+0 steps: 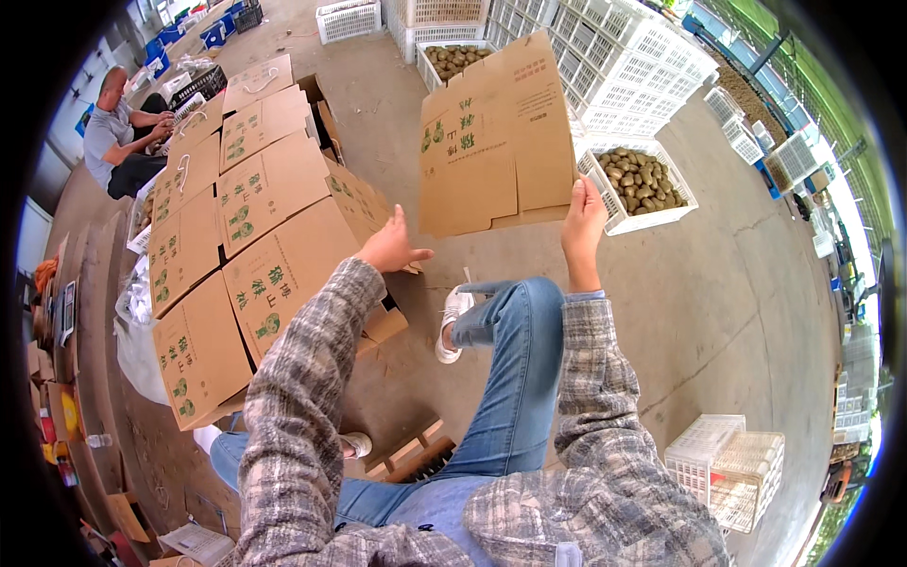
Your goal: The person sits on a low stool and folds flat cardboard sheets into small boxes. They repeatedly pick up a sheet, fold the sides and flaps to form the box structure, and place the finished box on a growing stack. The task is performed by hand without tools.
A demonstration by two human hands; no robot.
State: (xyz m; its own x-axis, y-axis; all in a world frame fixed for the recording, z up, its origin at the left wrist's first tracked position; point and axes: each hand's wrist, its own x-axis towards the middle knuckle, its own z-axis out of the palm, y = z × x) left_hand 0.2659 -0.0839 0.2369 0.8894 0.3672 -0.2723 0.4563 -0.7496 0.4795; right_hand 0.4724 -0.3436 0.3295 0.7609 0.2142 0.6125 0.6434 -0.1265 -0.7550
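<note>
A flattened cardboard box (472, 156), brown with green and dark print, is held up in front of me. My right hand (584, 222) pinches its lower right corner between thumb and fingers. My left hand (392, 246) is off the sheet, its thumb and fingers apart, with nothing in it. That hand is closest to the end of a block of closed cardboard boxes (269, 203), which stand side by side in rows on my left. White cord handles show on several of them.
White crates of brown kiwifruit (642, 180) stand ahead to the right, beside tall stacks of white crates (605, 80). Two white baskets (727, 463) sit at lower right. A person (123, 137) sits beyond the boxes at left. A clear plastic bag (140, 340) lies against the boxes.
</note>
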